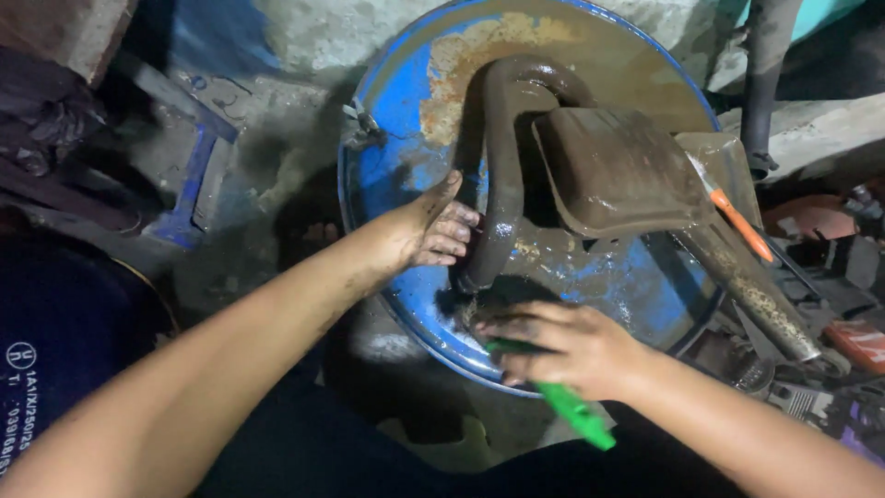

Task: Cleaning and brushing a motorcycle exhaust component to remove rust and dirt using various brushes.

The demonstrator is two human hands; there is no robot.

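Pretty grimy workshop floor all round, with a blue drum lid (406, 175), rusty in patches and wet-looking, used as the work surface. On it a dirty bent exhaust pipe (498, 184) was laid, curving over at the top into a flat brown muffler box (613, 171), with a long rusty tail pipe (761, 300) running off past the rim. The left hand (429, 231) was pressed against the pipe's straight leg, fingers (456, 235) curled onto the metal, thumb stuck up, so more of a steadying grip than a full wrap. Just below those fingers, at the pipe's lower end, the right hand (567, 346) was closed round a green-handled brush (572, 406), handle poking out behind the palm; the bristle end was hidden, so contact couldn't be confirmed. Well beyond both sets of fingers, 1 orange-handled tool (737, 221) was left lying by the muffler.
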